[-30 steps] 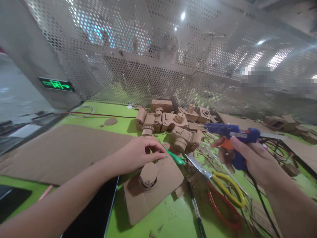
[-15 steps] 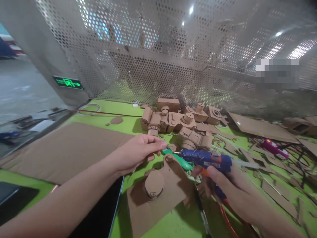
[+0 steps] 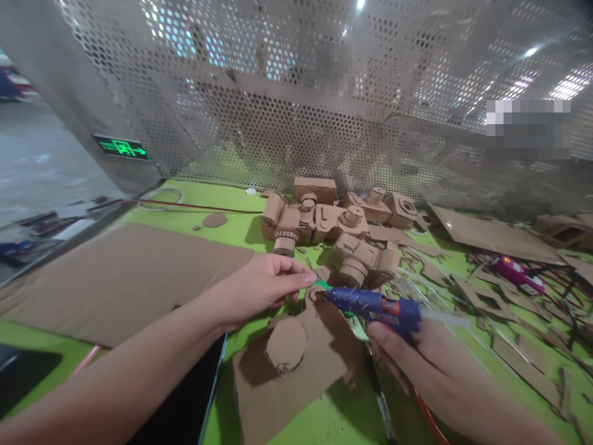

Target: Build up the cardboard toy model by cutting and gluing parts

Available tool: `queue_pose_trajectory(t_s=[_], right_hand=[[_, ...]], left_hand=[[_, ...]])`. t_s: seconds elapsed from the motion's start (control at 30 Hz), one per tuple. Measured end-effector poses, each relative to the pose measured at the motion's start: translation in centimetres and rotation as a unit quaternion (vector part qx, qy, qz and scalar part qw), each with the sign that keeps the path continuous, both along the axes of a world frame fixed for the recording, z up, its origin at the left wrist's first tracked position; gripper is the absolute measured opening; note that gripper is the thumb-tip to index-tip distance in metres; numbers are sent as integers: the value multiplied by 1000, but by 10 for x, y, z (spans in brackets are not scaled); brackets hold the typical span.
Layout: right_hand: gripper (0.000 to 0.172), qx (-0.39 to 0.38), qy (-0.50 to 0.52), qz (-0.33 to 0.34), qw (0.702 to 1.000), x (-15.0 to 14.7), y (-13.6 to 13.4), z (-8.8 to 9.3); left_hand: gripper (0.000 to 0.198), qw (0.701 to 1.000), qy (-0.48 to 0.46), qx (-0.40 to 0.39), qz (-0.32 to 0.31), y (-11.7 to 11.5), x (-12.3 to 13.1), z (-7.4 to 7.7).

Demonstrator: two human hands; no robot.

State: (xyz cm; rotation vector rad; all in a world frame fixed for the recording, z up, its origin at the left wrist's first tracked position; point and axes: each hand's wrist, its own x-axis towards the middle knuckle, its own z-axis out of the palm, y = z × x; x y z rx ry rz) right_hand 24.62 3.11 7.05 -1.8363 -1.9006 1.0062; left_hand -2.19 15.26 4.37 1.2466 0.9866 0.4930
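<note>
A blue glue gun, raised well to the right a second ago, has been brought in to the left hand, its nozzle now set at a small cardboard round just below the left fingertips. By that shift, the gun appears to have been put into working position; whether glue is being released cannot be told. The gun is gripped firmly in the right hand. The left thumb and fingers are drawn nearly together; whether anything is pinched cannot be told. The round is seen at the far corner of a cardboard panel, on which an octagonal cardboard disc is raised, nearer than the left fingers. Beyond them, cardboard cameras are clustered on a green table, strewn with offcuts to the right. The table is backed by a perforated metal screen; an exit sign is lit far to the fingers' left.
</note>
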Motion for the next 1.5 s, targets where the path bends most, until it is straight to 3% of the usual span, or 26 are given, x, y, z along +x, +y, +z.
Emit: queue_pose_trajectory(t_s=[0.33, 0.53, 0.9, 1.5], right_hand=[[51, 2, -5, 7, 1000, 1, -1, -2], [55, 6, -17, -26, 1000, 7, -2, -11], [63, 6, -32, -24, 999, 1, 1, -7], [70, -36, 42, -35, 998, 1, 2, -8]], left_hand=[[43, 999, 29, 18, -4, -5, 1, 3], [48, 999, 33, 10, 8, -5, 6, -2], [53, 1000, 29, 1, 10, -5, 8, -5], [52, 999, 44, 14, 9, -7, 8, -3]])
